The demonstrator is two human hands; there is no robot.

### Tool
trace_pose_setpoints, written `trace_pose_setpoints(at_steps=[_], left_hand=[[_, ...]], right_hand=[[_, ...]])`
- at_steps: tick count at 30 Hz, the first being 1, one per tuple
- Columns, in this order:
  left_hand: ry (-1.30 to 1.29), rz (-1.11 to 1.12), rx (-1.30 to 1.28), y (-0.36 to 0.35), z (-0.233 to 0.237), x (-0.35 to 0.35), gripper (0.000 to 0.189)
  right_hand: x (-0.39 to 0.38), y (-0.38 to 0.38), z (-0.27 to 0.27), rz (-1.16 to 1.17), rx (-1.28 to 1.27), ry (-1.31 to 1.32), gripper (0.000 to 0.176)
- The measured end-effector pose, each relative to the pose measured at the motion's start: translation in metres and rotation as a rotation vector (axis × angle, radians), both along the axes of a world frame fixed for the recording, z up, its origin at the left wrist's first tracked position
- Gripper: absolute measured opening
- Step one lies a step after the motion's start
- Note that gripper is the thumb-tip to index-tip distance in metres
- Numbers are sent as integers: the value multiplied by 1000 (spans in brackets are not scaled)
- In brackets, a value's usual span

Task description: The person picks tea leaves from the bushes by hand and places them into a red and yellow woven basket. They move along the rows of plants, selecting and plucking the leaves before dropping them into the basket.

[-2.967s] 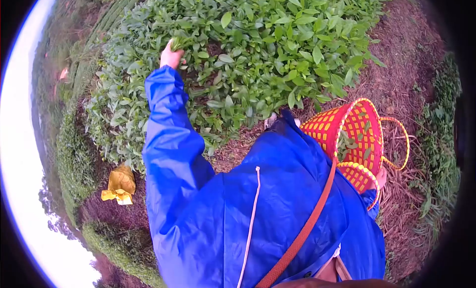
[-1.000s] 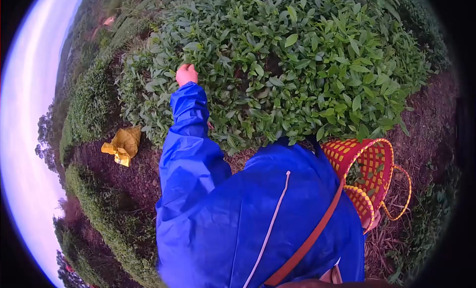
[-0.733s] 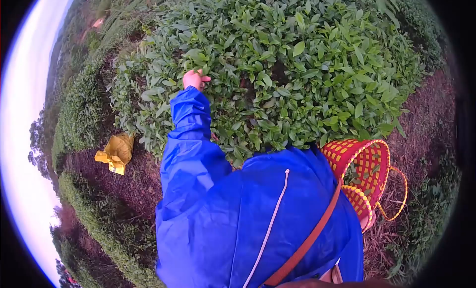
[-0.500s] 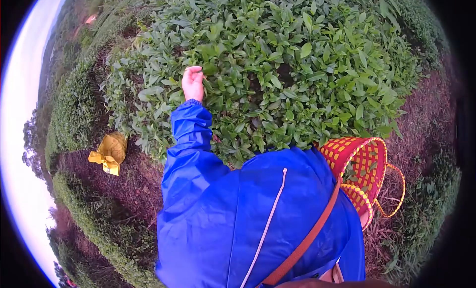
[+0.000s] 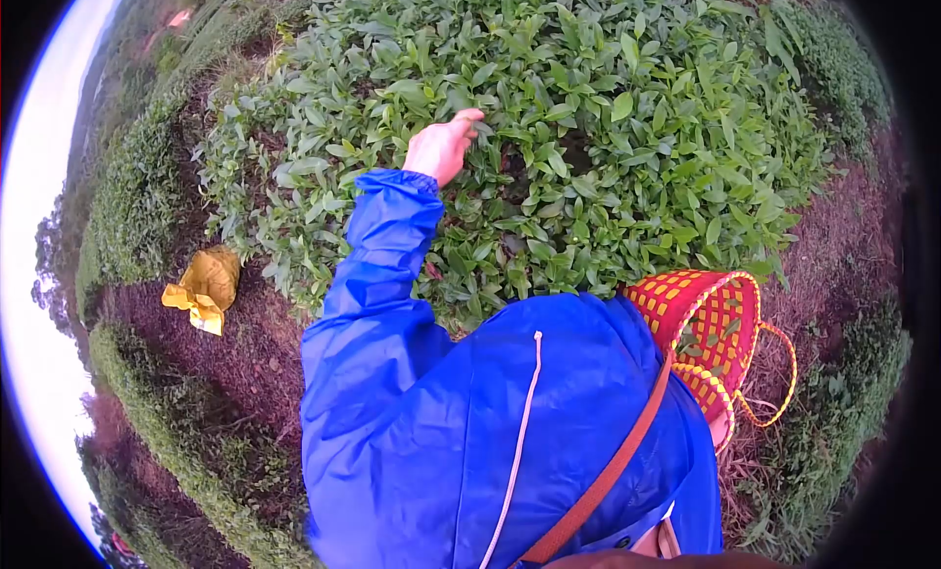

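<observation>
My left hand (image 5: 443, 149), in a blue sleeve, reaches over a bush of glossy, tea-like leaves (image 5: 627, 167). Its thumb and fingers are pinched together on a small green leaf (image 5: 475, 128) at the bush top, partly hidden by the fingers. Whether that leaf is still attached to its stem cannot be seen. At my right side hangs a red and yellow woven basket (image 5: 652, 293), tilted, its mouth facing right and some loose green leaves inside. My right hand is out of view.
A yellow bag (image 5: 211, 283) lies on brown ground left of the bush. An orange-brown strap (image 5: 613, 471) crosses my blue jacket (image 5: 412, 461). Hedge rows (image 5: 186, 451) run along the left, with greenery and dry soil on the right.
My left hand has moved right across the bush, its fingers now pointing right. The view has shifted slightly, and the yellow bag appears a little further left and higher.
</observation>
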State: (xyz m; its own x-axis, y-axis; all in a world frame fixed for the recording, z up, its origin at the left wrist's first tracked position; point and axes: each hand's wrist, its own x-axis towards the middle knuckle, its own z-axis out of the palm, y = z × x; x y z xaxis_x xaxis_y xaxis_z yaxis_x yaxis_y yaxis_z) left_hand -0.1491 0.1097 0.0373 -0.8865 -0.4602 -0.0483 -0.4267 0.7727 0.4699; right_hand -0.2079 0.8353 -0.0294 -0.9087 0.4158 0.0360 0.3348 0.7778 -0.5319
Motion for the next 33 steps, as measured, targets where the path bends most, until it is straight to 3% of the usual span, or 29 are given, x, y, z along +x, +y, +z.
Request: trace_pose_setpoints(at_steps=[9, 13, 19, 22, 25, 27, 29, 30, 32, 33], left_hand=[[-353, 87, -437, -54, -34, 14, 54], [-328, 63, -464, -45, -21, 11, 50], [-511, 200, -402, -42, -18, 10, 45], [-247, 282, -199, -23, -19, 14, 41], [17, 371, 184, 13, -28, 15, 22], [165, 337, 244, 39, -49, 20, 14], [485, 265, 842, 65, -46, 16, 10], [511, 208, 894, 85, -21, 7, 8], [517, 87, 969, 125, 17, -4, 7], [507, -7, 981, 136, 25, -13, 9]], right_hand=[[-3, -2, -1, 7, -4, 3, 26], [-6, -6, -4, 13, -7, 1, 26], [-19, -12, -1, 50, -12, 13, 26], [-25, -20, 7, 75, -20, 22, 26], [-39, -34, 22, 104, -56, 43, 26], [-53, -51, 33, 75, -152, 49, 26], [-65, -84, 60, 305, -132, 5, 26], [-71, -118, 84, 309, -250, -155, 25], [-79, -196, 123, 647, -212, -101, 24], [-85, -224, 131, 696, -363, -136, 26]])
